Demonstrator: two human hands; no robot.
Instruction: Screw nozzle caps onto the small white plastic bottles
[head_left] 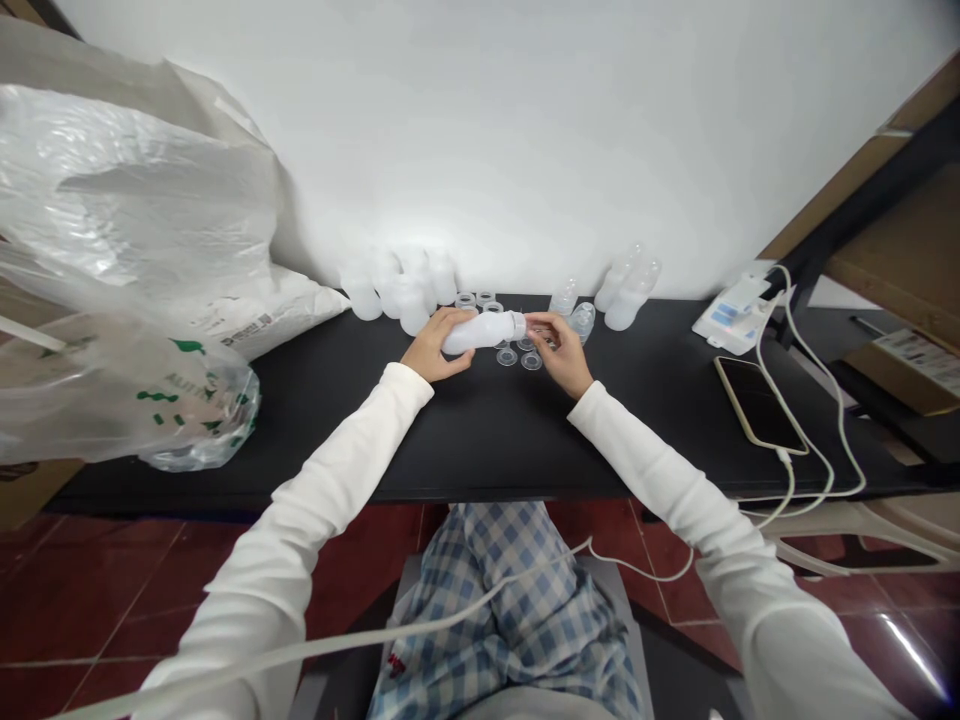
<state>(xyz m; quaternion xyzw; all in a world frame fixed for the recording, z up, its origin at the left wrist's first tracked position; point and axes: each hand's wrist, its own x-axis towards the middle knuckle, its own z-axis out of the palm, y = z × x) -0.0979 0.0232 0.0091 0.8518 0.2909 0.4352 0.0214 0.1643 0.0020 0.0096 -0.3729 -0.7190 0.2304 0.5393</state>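
Note:
A white plastic baby bottle (pixel 484 333) lies sideways in the air above the table, its neck pointing right. My left hand (pixel 435 347) is wrapped round its base end. At the neck sits a clear ring collar (pixel 519 325), which the fingertips of my right hand (pixel 559 352) pinch from the right. Below the hands, several clear rings (pixel 531 360) lie on the black table. Behind my left hand stands a group of white bottles (pixel 414 300). Just beyond my right hand is a clear dome cap (pixel 582 318), with another cap (pixel 564 297) behind it.
Capped bottles (pixel 628 295) stand by the wall on the right. Farther right lie a phone (pixel 759 402), a power strip (pixel 731 312) and white cables (pixel 829 385). Big plastic bags (pixel 150 210) crowd the left side. A white cable (pixel 450 622) crosses over my lap.

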